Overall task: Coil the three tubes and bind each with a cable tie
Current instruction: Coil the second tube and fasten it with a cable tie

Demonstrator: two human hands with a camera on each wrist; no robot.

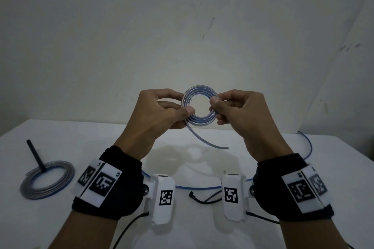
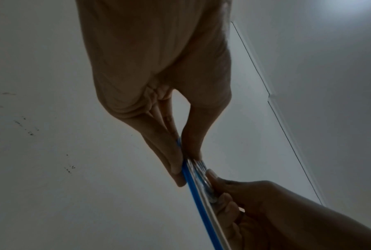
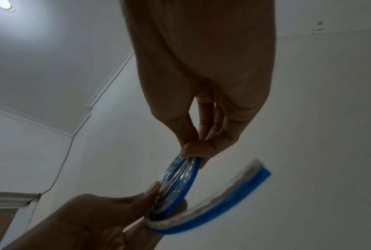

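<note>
Both pinching now — left hand and right hand on opposite sides of the springy, light tube coil — I'd clamp where turns overlap.

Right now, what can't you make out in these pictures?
- Third tube, head view: wrists hide its middle stretch.
- Cable tie on the table: too small and dark to confirm.
- Held coil: left hand and right hand fingers cover both sides.
</note>
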